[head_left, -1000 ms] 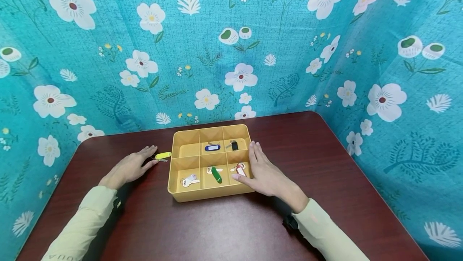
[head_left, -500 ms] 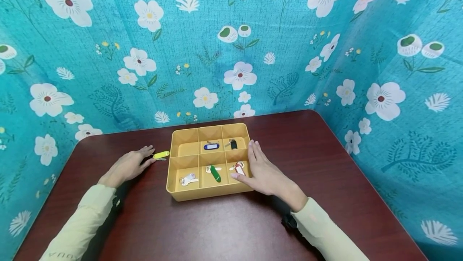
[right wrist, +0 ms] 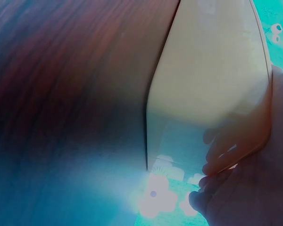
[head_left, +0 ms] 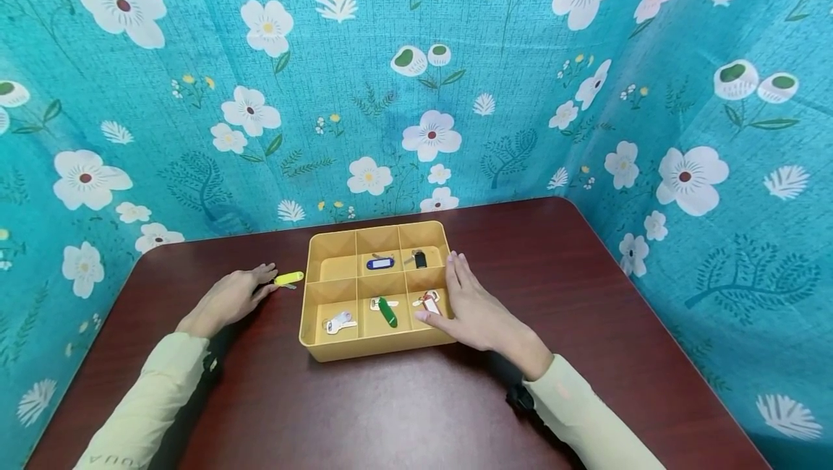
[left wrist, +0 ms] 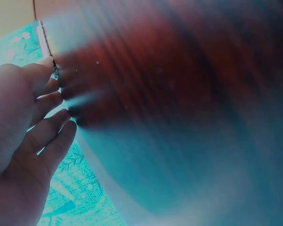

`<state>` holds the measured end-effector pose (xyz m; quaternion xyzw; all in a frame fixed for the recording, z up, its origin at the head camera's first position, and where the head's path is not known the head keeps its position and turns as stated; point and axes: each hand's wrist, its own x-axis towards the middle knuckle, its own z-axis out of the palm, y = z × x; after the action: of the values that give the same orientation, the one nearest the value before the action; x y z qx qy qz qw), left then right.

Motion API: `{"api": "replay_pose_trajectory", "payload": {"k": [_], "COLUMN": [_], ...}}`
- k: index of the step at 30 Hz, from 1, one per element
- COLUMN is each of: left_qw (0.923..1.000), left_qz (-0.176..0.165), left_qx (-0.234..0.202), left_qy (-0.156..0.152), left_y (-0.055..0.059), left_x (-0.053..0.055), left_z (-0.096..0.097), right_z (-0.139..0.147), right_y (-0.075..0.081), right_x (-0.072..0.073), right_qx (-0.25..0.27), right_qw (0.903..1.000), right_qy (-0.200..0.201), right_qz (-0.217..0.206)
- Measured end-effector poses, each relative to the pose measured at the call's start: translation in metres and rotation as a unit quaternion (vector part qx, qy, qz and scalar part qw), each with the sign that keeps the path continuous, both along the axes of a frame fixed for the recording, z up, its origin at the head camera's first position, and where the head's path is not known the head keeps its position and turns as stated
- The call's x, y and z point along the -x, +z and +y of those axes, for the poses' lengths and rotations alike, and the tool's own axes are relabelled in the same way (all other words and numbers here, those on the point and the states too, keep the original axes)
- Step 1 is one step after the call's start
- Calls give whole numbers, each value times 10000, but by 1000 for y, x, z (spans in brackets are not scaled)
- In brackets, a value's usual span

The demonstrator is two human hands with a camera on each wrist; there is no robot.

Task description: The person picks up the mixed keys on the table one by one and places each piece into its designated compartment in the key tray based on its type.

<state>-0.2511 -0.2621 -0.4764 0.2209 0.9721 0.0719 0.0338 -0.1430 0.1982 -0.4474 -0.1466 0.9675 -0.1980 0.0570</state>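
Note:
A yellow key tag [head_left: 289, 278] with a key lies on the table left of a tan box [head_left: 345, 351] with several compartments. My left hand [head_left: 224, 301] rests on the table, thumb and fingertips at the tag's left end; in the left wrist view its fingers [left wrist: 47, 132] are fairly straight. My right hand [head_left: 484, 311] lies against the box's right wall, fingers extended, thumb over the rim. Inside the box, the back row has a blue key tag [head_left: 380, 263] and a black one [head_left: 420, 259]. Along the front sit keys with a white tag [head_left: 340, 322], a green tag [head_left: 387, 312] and a red-edged tag [head_left: 431, 302].
The dark red wooden table [head_left: 390, 412] carries the box near its back edge. The back-left compartment [head_left: 338, 267] shows its bare floor. A blue flowered curtain [head_left: 364, 94] hangs behind the table and along its sides.
The whole head view has shifted slightly left and up. Both hands, the yellow key tag and the box keep practically the same places relative to one another.

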Motion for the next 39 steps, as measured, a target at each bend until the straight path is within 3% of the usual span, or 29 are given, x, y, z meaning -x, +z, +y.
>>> {"api": "replay_pose_trajectory", "payload": {"k": [13, 26, 39], "left_qw": [9993, 9996, 9992], "left_qz": [333, 267, 356], "left_qx": [14, -1, 13], "left_qy": [-160, -33, -191], "left_y": [-1, 2, 6], "left_x": [2, 2, 5], "left_z": [-1, 2, -1], "right_z": [1, 0, -1], "right_y": [0, 0, -3], "right_x": [-1, 0, 1], "right_qx": [94, 66, 57], "right_qw": [9999, 10000, 10000], "right_qy": [-27, -25, -34], "right_qz": [-32, -51, 4]}}
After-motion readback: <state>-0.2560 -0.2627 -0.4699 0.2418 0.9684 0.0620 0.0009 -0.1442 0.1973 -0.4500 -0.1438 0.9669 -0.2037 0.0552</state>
